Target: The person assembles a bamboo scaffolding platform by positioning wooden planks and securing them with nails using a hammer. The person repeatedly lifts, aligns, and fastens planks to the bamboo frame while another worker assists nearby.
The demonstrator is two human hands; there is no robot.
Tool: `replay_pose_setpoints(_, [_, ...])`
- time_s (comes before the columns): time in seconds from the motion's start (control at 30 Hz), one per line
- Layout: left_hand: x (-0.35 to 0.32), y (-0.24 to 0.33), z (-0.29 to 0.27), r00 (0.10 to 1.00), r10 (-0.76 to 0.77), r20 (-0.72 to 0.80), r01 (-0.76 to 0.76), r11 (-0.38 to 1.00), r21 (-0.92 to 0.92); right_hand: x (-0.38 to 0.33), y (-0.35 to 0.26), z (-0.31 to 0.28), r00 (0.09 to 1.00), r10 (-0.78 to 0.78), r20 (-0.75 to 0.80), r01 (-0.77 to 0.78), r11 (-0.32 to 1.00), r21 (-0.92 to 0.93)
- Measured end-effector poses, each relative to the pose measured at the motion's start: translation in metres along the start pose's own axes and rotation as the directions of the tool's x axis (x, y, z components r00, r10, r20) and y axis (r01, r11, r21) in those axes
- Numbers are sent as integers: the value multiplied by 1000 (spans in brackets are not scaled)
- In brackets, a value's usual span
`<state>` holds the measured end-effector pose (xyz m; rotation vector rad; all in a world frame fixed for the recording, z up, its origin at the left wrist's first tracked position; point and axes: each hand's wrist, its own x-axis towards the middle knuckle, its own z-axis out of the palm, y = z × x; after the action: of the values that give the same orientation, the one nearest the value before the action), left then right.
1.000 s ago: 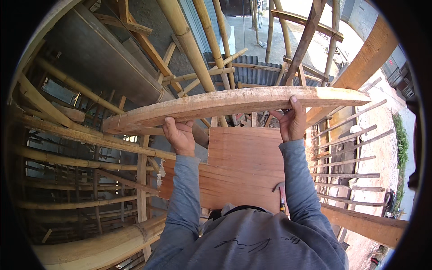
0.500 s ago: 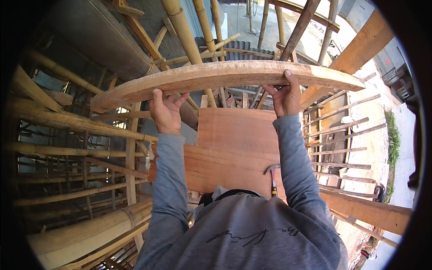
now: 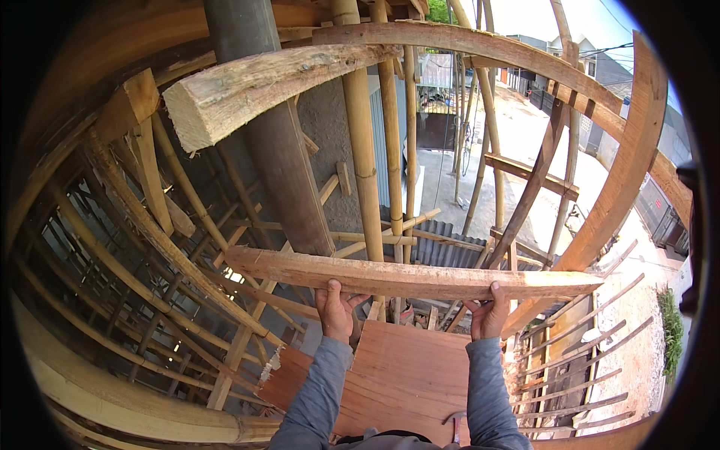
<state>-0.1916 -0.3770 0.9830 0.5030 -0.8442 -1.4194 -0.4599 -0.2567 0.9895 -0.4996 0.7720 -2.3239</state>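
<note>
Plank: a long wooden plank (image 3: 405, 279) is held up crosswise in front of the body, past the far edge of a reddish plywood sheet (image 3: 409, 367); it runs almost level, its right end dipping a little
Left hand: the left hand (image 3: 336, 315) grasps the plank left of its middle, thumb on the near face, the other fingers partly hidden at the lower edge
Right hand: the right hand (image 3: 489, 313) grasps it nearer the right end, thumb likewise on the near face, fingers curled at the underside
Plank ends: the left one shows below a dark post (image 3: 281, 157), the right one overlaps a slanting beam (image 3: 630, 180); whether either touches, I cannot tell
Hammer: a hammer (image 3: 457, 417) lies on the plywood just beside the right forearm, held by neither hand
Overhead: a rough-cut beam (image 3: 247, 86) juts across at upper left, above the plank
Beyond: bamboo poles (image 3: 364, 172) stand upright, with a corrugated sheet (image 3: 454, 247) behind the plank
Step in hand: seemingly steadying the plank between both hands
Next move: any shift would likely call for both hands moving together, keeping the ends clear of post and beam
</note>
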Motion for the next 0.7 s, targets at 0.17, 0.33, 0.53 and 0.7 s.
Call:
replay_pose_setpoints(0.17, [-2,-1,4,999,-11,-47,11,1000,3,0,0,2,995,67,-78,-65,998,21])
replay_pose_setpoints(0.33, [-5,6,5,995,-57,-76,63,994,85,0,0,-1,998,50,-38,-49,998,25])
replay_pose_setpoints(0.53, [-8,8,3,965,-233,-122,252,952,174,2,2,0,999,31,-32,-30,999,37])
replay_pose_setpoints(0.7, [-2,-6,3,988,-124,-87,125,992,7,1,1,1,996,47,-72,-48,999,-5])
